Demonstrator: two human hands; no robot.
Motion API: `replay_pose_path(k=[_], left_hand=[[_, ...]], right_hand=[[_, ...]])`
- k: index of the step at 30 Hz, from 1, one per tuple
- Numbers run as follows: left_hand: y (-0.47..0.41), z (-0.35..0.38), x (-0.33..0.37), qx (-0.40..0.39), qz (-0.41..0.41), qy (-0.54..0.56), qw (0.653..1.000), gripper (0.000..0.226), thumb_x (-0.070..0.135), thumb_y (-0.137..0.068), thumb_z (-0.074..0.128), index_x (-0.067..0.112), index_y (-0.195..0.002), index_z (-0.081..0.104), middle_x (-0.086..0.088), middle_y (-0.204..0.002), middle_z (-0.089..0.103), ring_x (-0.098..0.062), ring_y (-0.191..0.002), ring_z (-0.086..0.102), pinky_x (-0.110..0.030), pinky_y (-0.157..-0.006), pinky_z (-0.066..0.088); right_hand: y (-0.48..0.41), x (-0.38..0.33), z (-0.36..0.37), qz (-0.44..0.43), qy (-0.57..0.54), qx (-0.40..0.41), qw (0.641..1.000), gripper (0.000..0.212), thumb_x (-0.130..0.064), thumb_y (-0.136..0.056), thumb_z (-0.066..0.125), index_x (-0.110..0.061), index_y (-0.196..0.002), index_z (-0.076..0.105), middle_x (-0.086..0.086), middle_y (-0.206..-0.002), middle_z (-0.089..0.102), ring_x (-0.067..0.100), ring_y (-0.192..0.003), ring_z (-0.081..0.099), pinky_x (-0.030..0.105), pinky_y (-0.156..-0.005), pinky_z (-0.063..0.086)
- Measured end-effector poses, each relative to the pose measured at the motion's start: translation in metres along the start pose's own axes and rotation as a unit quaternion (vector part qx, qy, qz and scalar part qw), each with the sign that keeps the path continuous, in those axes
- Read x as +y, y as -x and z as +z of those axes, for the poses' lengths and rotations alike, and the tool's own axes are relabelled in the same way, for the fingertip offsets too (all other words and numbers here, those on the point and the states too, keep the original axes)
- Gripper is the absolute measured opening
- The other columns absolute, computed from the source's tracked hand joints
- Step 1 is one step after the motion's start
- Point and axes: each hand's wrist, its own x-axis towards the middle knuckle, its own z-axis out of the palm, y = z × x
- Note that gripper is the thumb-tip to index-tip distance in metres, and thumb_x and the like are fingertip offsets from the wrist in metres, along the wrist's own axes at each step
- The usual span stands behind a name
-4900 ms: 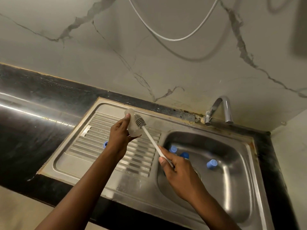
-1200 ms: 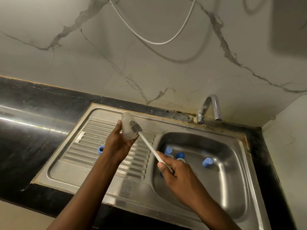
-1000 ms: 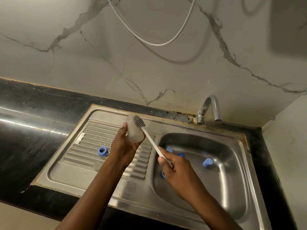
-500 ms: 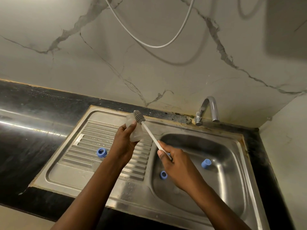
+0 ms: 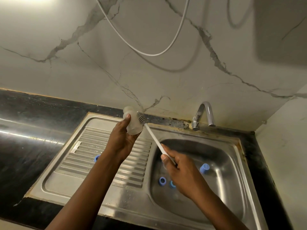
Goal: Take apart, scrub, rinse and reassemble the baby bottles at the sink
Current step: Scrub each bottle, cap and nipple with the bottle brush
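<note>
Gripping a frosted baby bottle (image 5: 132,126) over the drainboard (image 5: 79,146), left hand (image 5: 121,143) curled round it, right hand (image 5: 181,173) holding a bottle brush (image 5: 153,136), bristles against its side

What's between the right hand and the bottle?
Only the brush: its white handle runs from the right hand to the bottle, which the left hand holds. Head view.

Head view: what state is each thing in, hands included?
Bottle, held up by left hand, no blue piece on it.
Brush, head against the bottle, handle gripped by right hand.
Tap, no water running.
Blue ring, loose on the drainboard.
Blue pieces, three loose in the basin.
</note>
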Motion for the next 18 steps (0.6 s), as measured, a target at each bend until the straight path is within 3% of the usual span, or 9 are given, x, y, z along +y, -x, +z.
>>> replay_pose_path(k=[3, 6, 9, 11, 15, 18], left_hand=[[-0.001, 0.019, 0.004, -0.018, 0.008, 0.000, 1.000, 0.051, 0.025, -0.106, 0.061, 0.002, -0.150, 0.049, -0.022, -0.148, 0.060, -0.035, -0.132, 0.063, -0.049, -0.113, 0.051], [-0.003, 0.035, 0.010, -0.042, 0.006, 0.016, 0.999, 0.051, 0.025, -0.105, 0.063, 0.001, -0.148, 0.052, -0.022, -0.144, 0.063, -0.037, -0.129, 0.066, -0.050, -0.109, 0.053], [-0.001, 0.050, 0.015, -0.066, 0.013, 0.019, 0.998, 0.047, 0.026, -0.104, 0.063, 0.002, -0.144, 0.056, -0.019, -0.136, 0.070, -0.034, -0.123, 0.070, -0.049, -0.104, 0.057], [-0.001, 0.061, 0.019, -0.079, 0.022, 0.019, 0.996, 0.046, 0.028, -0.105, 0.062, 0.003, -0.143, 0.057, -0.017, -0.133, 0.072, -0.032, -0.123, 0.070, -0.048, -0.103, 0.057], [0.000, 0.082, 0.027, -0.076, 0.038, 0.011, 0.996, 0.045, 0.030, -0.104, 0.064, 0.006, -0.143, 0.059, -0.017, -0.134, 0.071, -0.032, -0.123, 0.070, -0.041, -0.097, 0.062], [0.000, 0.087, 0.035, -0.066, 0.049, 0.024, 0.996, 0.044, 0.029, -0.106, 0.060, 0.005, -0.144, 0.057, -0.020, -0.137, 0.068, -0.028, -0.114, 0.072, -0.038, -0.088, 0.062]], right_hand=[[-0.014, -0.009, -0.014, -0.009, 0.011, 0.022, 1.000, 0.040, -0.047, -0.108, 0.049, -0.043, -0.148, 0.051, -0.035, -0.080, 0.062, -0.008, -0.070, 0.063, 0.010, -0.058, 0.047], [-0.025, -0.022, -0.027, -0.027, 0.019, 0.044, 0.998, 0.044, -0.051, -0.107, 0.048, -0.047, -0.151, 0.046, -0.028, -0.084, 0.066, -0.014, -0.082, 0.064, 0.007, -0.063, 0.050], [-0.032, -0.033, -0.039, -0.042, 0.026, 0.059, 0.997, 0.051, -0.054, -0.106, 0.049, -0.046, -0.156, 0.043, -0.019, -0.100, 0.070, -0.009, -0.095, 0.067, 0.016, -0.072, 0.059], [-0.034, -0.040, -0.047, -0.045, 0.015, 0.064, 0.997, 0.049, -0.052, -0.107, 0.050, -0.043, -0.155, 0.045, -0.013, -0.101, 0.072, 0.000, -0.092, 0.070, 0.024, -0.076, 0.063], [-0.037, -0.055, -0.068, -0.062, 0.006, 0.080, 0.995, 0.045, -0.043, -0.108, 0.053, -0.038, -0.153, 0.050, -0.014, -0.095, 0.069, -0.009, -0.079, 0.067, 0.014, -0.065, 0.055], [-0.032, -0.064, -0.079, -0.088, 0.032, 0.088, 0.992, 0.046, -0.041, -0.108, 0.052, -0.033, -0.154, 0.051, -0.012, -0.126, 0.072, -0.005, -0.105, 0.068, 0.022, -0.092, 0.059]])
